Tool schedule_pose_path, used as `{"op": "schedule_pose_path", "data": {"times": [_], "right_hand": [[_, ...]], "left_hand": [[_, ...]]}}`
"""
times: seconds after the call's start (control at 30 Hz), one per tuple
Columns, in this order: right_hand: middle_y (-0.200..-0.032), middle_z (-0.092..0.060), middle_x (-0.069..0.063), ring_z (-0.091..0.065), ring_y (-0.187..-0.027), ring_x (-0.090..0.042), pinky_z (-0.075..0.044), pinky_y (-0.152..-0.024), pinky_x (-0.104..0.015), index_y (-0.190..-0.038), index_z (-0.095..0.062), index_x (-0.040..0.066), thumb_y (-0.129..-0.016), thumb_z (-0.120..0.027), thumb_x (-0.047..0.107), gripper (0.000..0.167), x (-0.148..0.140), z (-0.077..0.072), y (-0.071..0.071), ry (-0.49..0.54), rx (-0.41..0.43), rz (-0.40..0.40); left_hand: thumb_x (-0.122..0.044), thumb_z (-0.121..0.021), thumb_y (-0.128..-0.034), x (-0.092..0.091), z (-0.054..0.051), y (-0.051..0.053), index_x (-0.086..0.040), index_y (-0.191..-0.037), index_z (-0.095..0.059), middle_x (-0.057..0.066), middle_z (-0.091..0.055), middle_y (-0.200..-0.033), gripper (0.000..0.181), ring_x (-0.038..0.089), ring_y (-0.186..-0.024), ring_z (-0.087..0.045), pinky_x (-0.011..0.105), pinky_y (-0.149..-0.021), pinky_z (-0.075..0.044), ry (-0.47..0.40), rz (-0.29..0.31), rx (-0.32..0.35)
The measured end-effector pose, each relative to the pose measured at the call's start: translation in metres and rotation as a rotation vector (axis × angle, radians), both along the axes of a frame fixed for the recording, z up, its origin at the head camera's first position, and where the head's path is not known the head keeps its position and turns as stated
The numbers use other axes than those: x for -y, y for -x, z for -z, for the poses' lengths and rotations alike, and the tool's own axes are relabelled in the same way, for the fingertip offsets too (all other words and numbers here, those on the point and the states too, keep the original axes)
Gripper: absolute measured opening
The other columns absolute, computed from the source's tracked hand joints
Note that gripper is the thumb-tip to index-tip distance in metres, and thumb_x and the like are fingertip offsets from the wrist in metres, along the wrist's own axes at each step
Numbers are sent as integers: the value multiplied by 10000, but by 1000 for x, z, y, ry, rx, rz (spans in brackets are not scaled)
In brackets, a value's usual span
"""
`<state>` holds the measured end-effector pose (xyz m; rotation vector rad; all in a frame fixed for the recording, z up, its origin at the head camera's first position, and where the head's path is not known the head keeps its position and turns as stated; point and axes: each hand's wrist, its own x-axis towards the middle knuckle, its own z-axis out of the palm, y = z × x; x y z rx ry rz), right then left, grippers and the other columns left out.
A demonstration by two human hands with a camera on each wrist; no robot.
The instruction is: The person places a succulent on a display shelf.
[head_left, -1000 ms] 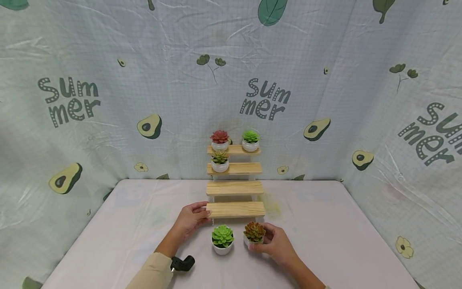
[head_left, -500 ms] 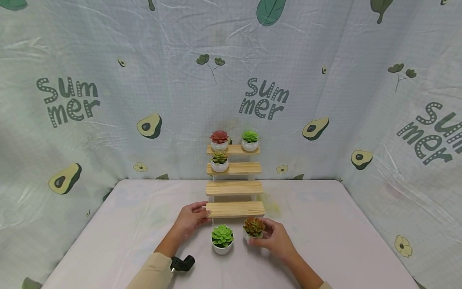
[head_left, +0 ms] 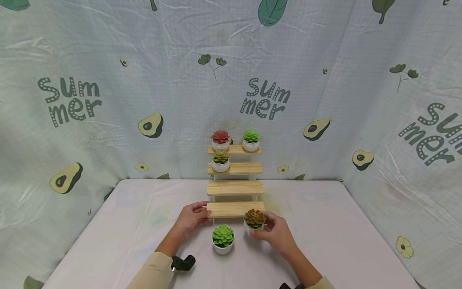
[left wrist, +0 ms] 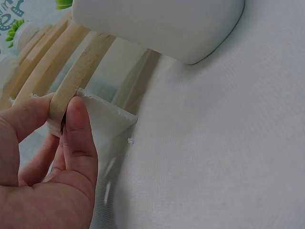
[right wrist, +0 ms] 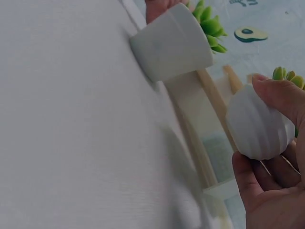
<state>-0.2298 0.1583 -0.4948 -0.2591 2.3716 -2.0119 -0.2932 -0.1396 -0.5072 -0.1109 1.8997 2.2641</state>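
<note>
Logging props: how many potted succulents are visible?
5: red and green on the top shelf, olive on the shelf below, another green on the table, brown in the right hand.

Seen from the wearer's head, the widest view looks forward and down over the table toward the printed backdrop; both tilted wrist views face the left hand and right hand respectively close up, sharing the wooden shelf and green plant's pot.

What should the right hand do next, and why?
Probably lift the brown plant higher and forward, toward the rack: the right hand holds it off the table just in front, the left hand grips the bottom shelf, and that shelf has room.
</note>
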Motion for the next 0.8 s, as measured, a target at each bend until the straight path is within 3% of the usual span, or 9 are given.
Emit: {"op": "schedule_pose_path", "data": {"times": [0.2, 0.8], "right_hand": [[-1310, -660, -195, -649, -1225, -275, -560, -970, -196, -1333, -612, -23, -748, -899, 50, 656, -1, -9, 6, 40, -3, 59], [-1359, -637, -190, -616, -1283, -288, -538, -1000, -181, -1343, -625, 6, -755, -907, 73, 656, -3, -22, 25, 13, -85, 61]], "left_hand": [[84, -670, -930, 1, 0, 0, 110, -1386, -537, 97, -682, -986, 476, 160, -833, -691, 285, -734, -643, 6, 8, -3], [73, -671, -936, 1, -2, -2, 91, -1390, -544, 117, -692, -1021, 472, 165, -844, -694, 305, -756, -646, 19, 3, 4]]}}
